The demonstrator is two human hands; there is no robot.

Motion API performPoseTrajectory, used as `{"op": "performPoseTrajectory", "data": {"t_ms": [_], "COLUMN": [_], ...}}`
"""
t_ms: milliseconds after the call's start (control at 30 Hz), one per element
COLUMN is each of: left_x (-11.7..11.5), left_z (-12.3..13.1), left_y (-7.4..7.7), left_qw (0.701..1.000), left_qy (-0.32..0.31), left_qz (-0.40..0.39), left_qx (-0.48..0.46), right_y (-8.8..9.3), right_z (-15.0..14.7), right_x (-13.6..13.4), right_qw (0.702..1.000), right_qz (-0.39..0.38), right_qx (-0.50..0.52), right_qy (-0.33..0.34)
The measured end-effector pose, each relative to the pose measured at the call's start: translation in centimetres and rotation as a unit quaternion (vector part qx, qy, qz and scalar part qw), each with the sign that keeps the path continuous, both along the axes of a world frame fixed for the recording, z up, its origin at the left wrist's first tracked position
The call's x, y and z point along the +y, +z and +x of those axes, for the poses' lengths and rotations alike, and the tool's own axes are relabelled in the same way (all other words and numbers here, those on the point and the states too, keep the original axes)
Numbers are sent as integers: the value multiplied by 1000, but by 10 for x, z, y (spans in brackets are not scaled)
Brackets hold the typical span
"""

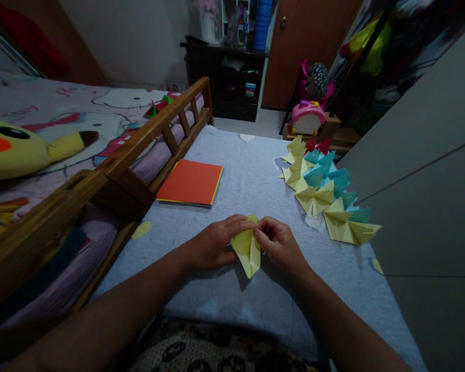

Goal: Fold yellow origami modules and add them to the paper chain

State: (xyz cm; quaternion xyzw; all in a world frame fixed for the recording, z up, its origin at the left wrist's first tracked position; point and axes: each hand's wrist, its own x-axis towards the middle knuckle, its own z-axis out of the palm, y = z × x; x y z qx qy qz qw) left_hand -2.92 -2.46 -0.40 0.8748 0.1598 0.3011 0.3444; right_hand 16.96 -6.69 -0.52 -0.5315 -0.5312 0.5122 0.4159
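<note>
A partly folded yellow paper (248,252) is held between both hands above the grey-blue bed sheet (201,302), one pointed end toward me. My left hand (216,242) grips its left side, fingers reaching over the top. My right hand (279,242) pinches its upper right edge between thumb and forefinger. Left of and beyond the hands lies a stack of square paper (191,182), orange-red on top, with yellow and blue edges showing. To the right, folded yellow papers (313,197) stand in a row beside folded teal papers (320,168) and red ones (322,145).
A wooden rail (155,126) runs along the left, with a patterned bed and a yellow plush toy (19,150) behind it. A pale panel (430,170) borders the right side. Beyond the bed stand a dark cabinet (236,106) and a pink toy (308,118).
</note>
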Motion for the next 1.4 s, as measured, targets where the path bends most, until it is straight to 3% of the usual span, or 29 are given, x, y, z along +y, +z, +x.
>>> {"op": "performPoseTrajectory", "data": {"t_ms": [367, 700, 1400], "left_x": [4, 4, -1], "left_z": [-7, -8, 2], "left_y": [-2, 3, 7], "left_qw": [999, 999, 998], "left_qy": [29, 39, 45], "left_qz": [35, 15, -23], "left_qx": [9, 3, -32], "right_y": [3, 2, 10], "right_z": [2, 2, 4], "right_x": [0, 0, -5], "right_qw": [999, 999, 996], "right_qz": [-35, -21, -49], "right_qx": [4, -14, 60], "right_qy": [26, 30, 40]}}
